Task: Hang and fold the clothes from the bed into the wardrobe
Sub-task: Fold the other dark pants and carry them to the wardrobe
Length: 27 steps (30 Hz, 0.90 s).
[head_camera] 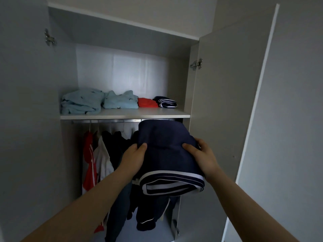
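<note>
I hold a folded navy garment with white trim in front of the open wardrobe, just below its shelf. My left hand grips its left side and my right hand grips its right side, thumbs on top. On the shelf lie two light-blue folded pieces, a red folded one and a small navy-and-white folded one. Under the shelf, a rail carries hanging clothes: red-and-white, white and dark ones.
The left wardrobe door and the right door stand open on either side. The shelf has bare room at its front edge and right end. A white wall panel rises at the right.
</note>
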Each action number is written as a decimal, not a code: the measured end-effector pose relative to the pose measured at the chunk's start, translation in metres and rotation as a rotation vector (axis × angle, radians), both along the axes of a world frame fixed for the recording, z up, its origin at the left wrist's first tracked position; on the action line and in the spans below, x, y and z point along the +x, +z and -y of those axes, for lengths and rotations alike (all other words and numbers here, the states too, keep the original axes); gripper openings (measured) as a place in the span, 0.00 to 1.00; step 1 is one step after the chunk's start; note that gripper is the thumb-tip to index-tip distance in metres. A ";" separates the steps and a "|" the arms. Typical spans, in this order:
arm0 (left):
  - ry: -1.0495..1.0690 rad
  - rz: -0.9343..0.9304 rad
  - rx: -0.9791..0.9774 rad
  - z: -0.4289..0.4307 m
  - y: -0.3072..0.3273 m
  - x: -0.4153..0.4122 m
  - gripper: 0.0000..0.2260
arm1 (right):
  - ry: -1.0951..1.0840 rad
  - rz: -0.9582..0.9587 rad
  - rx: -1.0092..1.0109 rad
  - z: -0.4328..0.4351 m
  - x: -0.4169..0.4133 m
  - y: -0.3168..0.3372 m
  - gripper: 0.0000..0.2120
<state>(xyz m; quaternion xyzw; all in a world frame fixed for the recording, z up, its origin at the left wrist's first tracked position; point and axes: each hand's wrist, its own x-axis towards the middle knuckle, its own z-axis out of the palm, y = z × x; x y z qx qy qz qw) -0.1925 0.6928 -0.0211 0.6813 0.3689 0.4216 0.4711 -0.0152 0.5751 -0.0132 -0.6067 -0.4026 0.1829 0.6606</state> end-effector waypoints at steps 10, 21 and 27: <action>-0.083 0.095 -0.033 -0.167 0.028 0.071 0.10 | -0.113 0.048 0.018 -0.144 0.051 0.037 0.12; -0.034 0.180 0.003 -0.302 0.059 0.185 0.10 | -0.102 0.046 0.069 -0.281 0.166 0.069 0.19; -0.052 0.233 0.011 -0.377 0.086 0.244 0.06 | -0.071 0.116 0.077 -0.357 0.228 0.099 0.18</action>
